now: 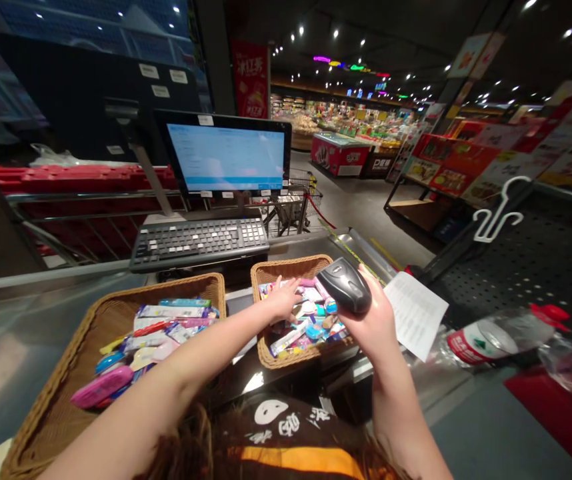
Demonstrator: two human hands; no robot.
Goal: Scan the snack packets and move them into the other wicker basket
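In my right hand (379, 320) is a black barcode scanner (347, 285), held above the right side of a small wicker basket (261, 267). My left hand (282, 300) reaches into this basket with fingers apart, over or touching small colourful packaged goods (311, 330); I cannot tell whether any fingertip presses on one. Left of it stands a larger wicker basket (86, 320) with similar small packets, among them a bright pink packaged item (100, 387). My left forearm crosses in front of the larger basket's right part and hides some of its contents.
Behind the baskets are a keyboard (201, 241) and a lit monitor (231, 157). A paper sheet (416, 313) and a large bottle with a red cap (511, 337) lie to the right. A white hanger (497, 212) hangs on a dark perforated panel (556, 260).
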